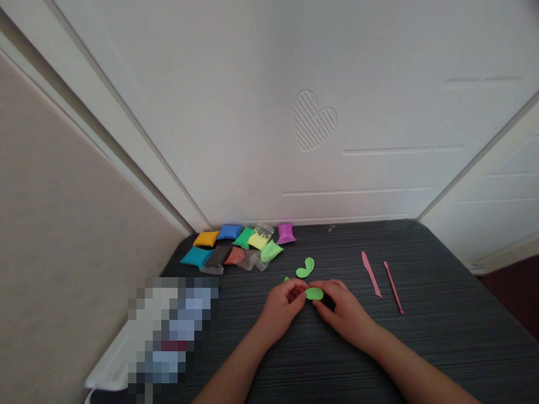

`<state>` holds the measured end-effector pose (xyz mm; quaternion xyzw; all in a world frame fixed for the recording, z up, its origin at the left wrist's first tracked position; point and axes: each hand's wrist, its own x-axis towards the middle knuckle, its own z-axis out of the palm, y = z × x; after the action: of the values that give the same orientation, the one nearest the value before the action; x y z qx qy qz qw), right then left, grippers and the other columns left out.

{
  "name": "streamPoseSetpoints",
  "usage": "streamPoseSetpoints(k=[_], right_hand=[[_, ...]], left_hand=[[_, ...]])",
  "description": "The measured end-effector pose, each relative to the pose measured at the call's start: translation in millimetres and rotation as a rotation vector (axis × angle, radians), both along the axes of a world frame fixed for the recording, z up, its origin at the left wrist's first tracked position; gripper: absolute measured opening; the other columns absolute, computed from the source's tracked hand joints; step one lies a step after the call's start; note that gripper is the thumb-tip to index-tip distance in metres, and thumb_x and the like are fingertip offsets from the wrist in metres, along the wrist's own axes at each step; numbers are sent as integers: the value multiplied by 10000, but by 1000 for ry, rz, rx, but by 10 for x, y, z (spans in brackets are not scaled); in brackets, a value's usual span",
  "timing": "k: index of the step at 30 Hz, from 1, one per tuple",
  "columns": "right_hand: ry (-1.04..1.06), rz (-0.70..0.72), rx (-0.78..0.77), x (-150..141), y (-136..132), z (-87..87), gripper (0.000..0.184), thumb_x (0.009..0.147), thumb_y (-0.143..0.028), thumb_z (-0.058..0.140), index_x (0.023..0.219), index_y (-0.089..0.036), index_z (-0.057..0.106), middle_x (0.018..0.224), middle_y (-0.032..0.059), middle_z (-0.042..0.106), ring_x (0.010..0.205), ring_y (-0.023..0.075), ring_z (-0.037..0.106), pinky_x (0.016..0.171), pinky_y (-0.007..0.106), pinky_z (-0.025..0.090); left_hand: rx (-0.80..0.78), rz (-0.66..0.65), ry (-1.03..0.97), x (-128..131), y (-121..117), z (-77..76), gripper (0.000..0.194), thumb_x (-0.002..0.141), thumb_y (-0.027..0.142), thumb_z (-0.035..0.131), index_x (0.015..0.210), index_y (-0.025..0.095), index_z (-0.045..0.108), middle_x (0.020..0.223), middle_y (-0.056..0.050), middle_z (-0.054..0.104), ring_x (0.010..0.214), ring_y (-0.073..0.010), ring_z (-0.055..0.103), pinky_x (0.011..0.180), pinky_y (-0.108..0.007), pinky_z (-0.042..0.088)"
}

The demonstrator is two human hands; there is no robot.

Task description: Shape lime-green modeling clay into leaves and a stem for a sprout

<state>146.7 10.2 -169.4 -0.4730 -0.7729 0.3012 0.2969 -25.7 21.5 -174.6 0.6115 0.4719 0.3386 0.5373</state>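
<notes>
My left hand and my right hand meet over the dark striped table, fingers curled in. Between their fingertips sits a small flat oval of light green clay, pinched from both sides. Just beyond it lies a curved green clay piece flat on the table, apart from both hands. A tiny green bit shows by my left fingers.
Several small bags of coloured clay lie at the back left by the white door. Two pink modelling tools rest to the right of my hands. A blurred object sits front left.
</notes>
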Motion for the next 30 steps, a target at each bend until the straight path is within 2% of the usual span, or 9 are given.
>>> streamPoseSetpoints(k=[10, 16, 30], right_hand=[[5, -3, -12, 3, -1, 16, 310, 769, -146, 530, 1064, -240, 538, 1006, 5, 631, 936, 170, 534, 872, 336, 369], [0, -29, -28, 10, -3, -25, 285, 756, -151, 542, 1026, -243, 552, 992, 3, 627, 939, 181, 508, 857, 332, 381], [-12, 25, -20, -1, -1, 44, 284, 769, -166, 538, 1039, -251, 560, 987, -8, 643, 918, 155, 553, 888, 338, 344]], left_hand=[[-50, 23, -68, -31, 30, -69, 164, 753, 248, 553, 881, 147, 575, 809, -39, 602, 751, -145, 552, 730, -267, 431], [-61, 23, -64, -36, 39, -47, 172, 753, 281, 560, 856, 146, 588, 799, -41, 606, 745, -147, 554, 724, -269, 430], [-69, 6, -106, -36, 41, -63, 193, 717, 233, 594, 895, 157, 587, 791, -21, 587, 718, -126, 528, 699, -246, 425]])
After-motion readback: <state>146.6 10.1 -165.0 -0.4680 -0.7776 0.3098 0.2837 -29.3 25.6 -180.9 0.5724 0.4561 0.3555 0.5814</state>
